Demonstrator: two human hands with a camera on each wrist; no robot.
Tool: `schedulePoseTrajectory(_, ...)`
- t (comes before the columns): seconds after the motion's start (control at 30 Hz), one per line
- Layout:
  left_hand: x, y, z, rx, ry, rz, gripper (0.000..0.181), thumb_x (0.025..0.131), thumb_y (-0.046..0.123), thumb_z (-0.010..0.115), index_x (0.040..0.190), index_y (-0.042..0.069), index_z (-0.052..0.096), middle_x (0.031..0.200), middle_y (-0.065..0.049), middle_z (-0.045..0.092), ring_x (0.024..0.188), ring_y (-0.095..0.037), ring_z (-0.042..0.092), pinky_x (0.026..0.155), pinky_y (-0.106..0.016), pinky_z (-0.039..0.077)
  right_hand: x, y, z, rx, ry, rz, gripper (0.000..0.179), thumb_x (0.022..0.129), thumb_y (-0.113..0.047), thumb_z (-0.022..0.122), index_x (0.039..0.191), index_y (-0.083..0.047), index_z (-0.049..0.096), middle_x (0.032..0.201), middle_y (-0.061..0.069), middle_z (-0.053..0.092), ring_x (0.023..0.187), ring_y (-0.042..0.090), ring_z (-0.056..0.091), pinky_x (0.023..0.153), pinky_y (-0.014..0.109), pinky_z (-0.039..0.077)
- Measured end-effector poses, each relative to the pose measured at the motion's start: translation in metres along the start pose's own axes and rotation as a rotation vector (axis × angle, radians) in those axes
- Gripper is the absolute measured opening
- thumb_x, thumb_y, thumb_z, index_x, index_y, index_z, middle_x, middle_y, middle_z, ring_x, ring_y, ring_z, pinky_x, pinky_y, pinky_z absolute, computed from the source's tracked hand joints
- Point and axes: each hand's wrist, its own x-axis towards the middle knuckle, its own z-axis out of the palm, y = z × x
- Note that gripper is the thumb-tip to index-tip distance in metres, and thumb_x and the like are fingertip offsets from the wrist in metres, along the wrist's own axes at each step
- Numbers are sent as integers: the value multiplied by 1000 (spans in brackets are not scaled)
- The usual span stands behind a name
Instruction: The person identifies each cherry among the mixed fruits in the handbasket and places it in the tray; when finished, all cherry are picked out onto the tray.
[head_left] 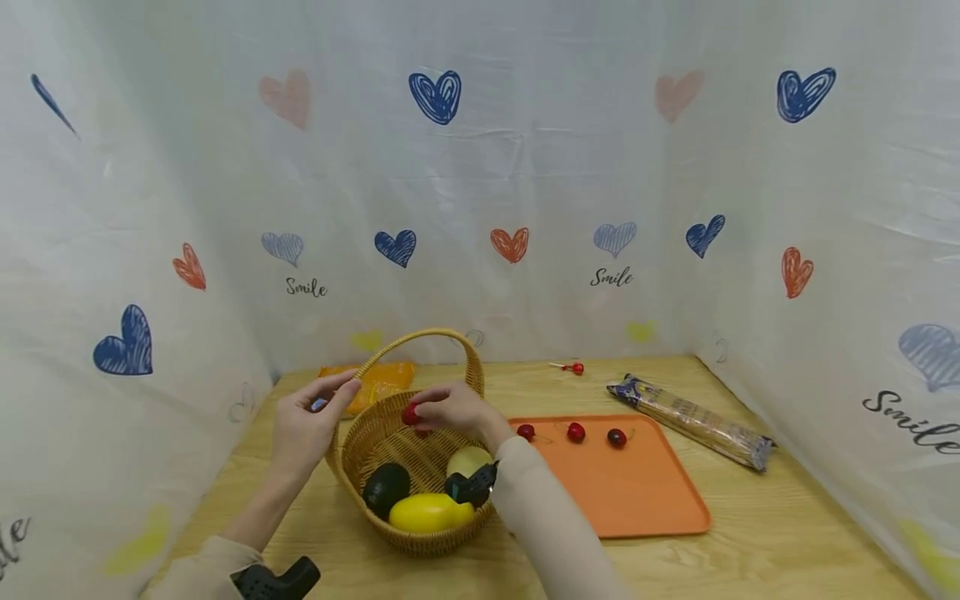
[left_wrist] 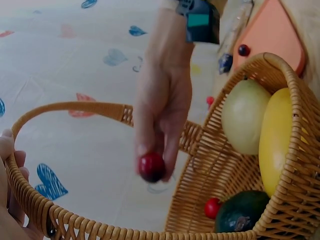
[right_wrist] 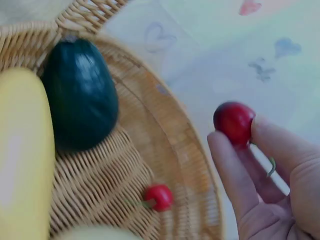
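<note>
My left hand (head_left: pixel 303 425) grips the arched handle (head_left: pixel 431 332) of a wicker basket (head_left: pixel 423 546) on its left side. Between thumb and fingertips, my right hand (head_left: pixel 457 408) pinches a dark red cherry (right_wrist: pixel 234 122) with a green stem, above the far part of the basket. Inside the basket lie a dark green avocado-like fruit (right_wrist: pixel 80 100), a long yellow fruit (head_left: pixel 427 512) and a pale green round fruit (left_wrist: pixel 246 117). A second, brighter red cherry (right_wrist: pixel 159 197) rests on the basket's woven bottom, apart from my fingers.
Right of the basket lies an orange tray (head_left: pixel 622 492) with three cherries (head_left: pixel 575 432) along its far edge. Behind it is a red lollipop (head_left: pixel 577 368); a long wrapped packet (head_left: pixel 697 421) lies to the right. An orange package (head_left: pixel 390 379) sits behind the basket.
</note>
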Motion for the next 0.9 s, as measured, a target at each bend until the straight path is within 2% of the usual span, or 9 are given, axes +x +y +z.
schedulePoseTrajectory(0.17, 5, -17, -4, -4, 10, 8, 26, 88, 18, 69, 107, 0, 70, 75, 12, 67, 39, -9, 31, 35, -27, 29, -14, -6, -27, 78, -9, -10, 32, 95, -2, 55, 125, 8, 56, 116, 18, 59, 103, 31, 63, 90, 42, 47)
schedulePoseTrajectory(0.3, 6, -20, -2, -3, 31, 25, 26, 87, 21, 70, 106, 2, 72, 75, 10, 67, 38, -10, 29, 35, -28, 28, -30, -6, -56, 103, -5, -39, 36, 96, -1, 52, 131, 10, 49, 121, 22, 55, 108, 32, 59, 95, 44, 43)
schedulePoseTrajectory(0.4, 6, -19, 1, 18, 35, 24, 26, 87, 23, 71, 104, 4, 73, 74, 9, 67, 38, -9, 30, 35, -27, 28, -46, -2, -87, 117, 19, -70, 38, 96, -1, 51, 132, 11, 47, 124, 25, 54, 111, 32, 58, 97, 46, 40)
schedulePoseTrajectory(0.47, 6, -19, 2, 31, 32, 15, 27, 86, 25, 71, 104, 5, 73, 74, 9, 67, 39, -9, 31, 35, -26, 29, -60, 1, -111, 109, 64, -78, 39, 97, -2, 51, 133, 12, 45, 125, 27, 51, 111, 31, 57, 97, 45, 41)
schedulePoseTrajectory(0.63, 7, -18, 4, 25, 6, 18, 28, 87, 25, 71, 106, 5, 72, 75, 9, 67, 39, -8, 32, 35, -26, 30, -103, 8, -163, 41, 272, -20, 42, 97, -2, 50, 136, 11, 41, 130, 29, 45, 106, 26, 61, 93, 40, 45)
schedulePoseTrajectory(0.7, 7, -18, 3, 17, 7, 28, 27, 87, 23, 70, 106, 4, 72, 75, 9, 67, 39, -8, 32, 35, -26, 30, -115, 9, -175, 30, 319, 4, 42, 98, -2, 50, 137, 11, 40, 132, 29, 43, 106, 25, 61, 93, 40, 44)
schedulePoseTrajectory(0.8, 7, -19, 1, 15, 22, 37, 26, 87, 21, 70, 104, 3, 72, 73, 10, 67, 38, -8, 32, 34, -26, 29, -125, 8, -182, 9, 308, 4, 44, 98, -4, 50, 137, 12, 38, 134, 30, 41, 110, 28, 59, 94, 39, 43)
schedulePoseTrajectory(0.9, 8, -20, 0, 17, 31, 34, 26, 87, 22, 71, 104, 3, 72, 74, 11, 67, 38, -8, 32, 34, -26, 29, -126, 7, -181, -3, 288, 3, 44, 98, -6, 51, 137, 10, 40, 135, 29, 42, 114, 31, 56, 95, 40, 43)
